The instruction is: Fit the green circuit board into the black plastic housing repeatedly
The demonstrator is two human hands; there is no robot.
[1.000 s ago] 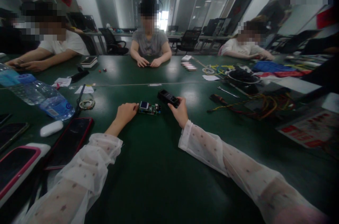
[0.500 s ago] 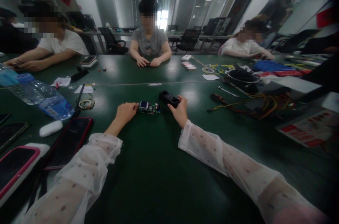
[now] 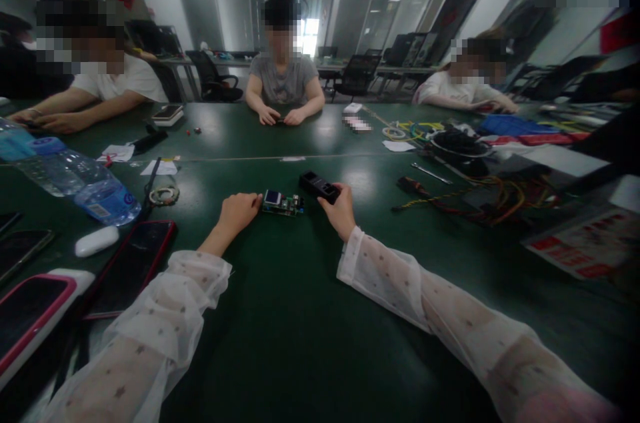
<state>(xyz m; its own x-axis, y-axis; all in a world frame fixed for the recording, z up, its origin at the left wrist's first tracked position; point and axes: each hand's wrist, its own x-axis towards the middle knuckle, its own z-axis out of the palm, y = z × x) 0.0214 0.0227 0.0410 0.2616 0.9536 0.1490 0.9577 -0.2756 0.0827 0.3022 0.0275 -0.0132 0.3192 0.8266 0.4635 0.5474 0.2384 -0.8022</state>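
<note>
Both arms (image 3: 155, 329) reach forward, hands (image 3: 239, 212) apart, fingers (image 3: 343, 191) bent.

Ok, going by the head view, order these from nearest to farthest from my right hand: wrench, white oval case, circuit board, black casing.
1. Black casing: held in the right hand.
2. Circuit board: just left of the casing.
3. Wrench: off to the right.
4. White oval case: far left.

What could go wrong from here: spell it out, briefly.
The circuit board is bare, so the left hand, holding one end, might press on exposed parts. The black casing, held in the right hand, is close to the board and could knock its components.
</note>
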